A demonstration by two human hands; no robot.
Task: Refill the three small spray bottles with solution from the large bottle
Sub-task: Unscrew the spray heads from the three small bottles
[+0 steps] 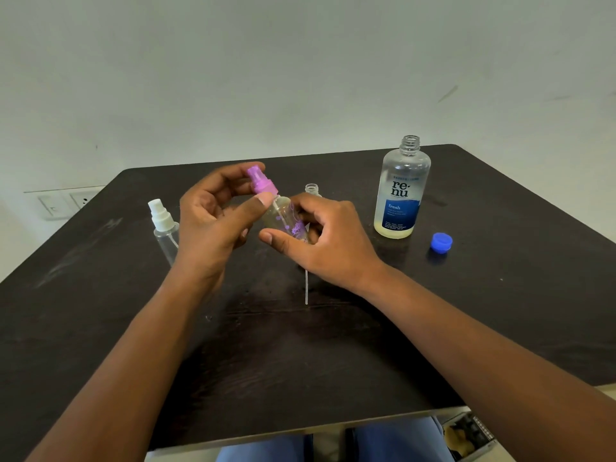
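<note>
**Purple spray top at the neck of a small bottle**

The right hand [328, 236] wraps its thumb and fingers around the small patterned bottle [286, 218], holding it tilted above the worktop [333, 345]. The left hand [213, 215] pinches the purple spray top [261, 183] between thumb and fingers at the bottle's neck; whether it is going on or coming off cannot be told.

To do this well, I would keep the bottle steady in the right hand and turn only the top, keeping it square to the neck so the thread does not cross and nothing spills.

Just left of the left hand stands a clear bottle with a white spray top [161, 216]. Behind the right hand an uncapped small bottle [312, 189] peeks out, and a thin loose tube [306, 288] lies below that hand. Further right stands the large bottle [401, 191], open and nearly empty, its blue cap [441, 243] beside it.
</note>
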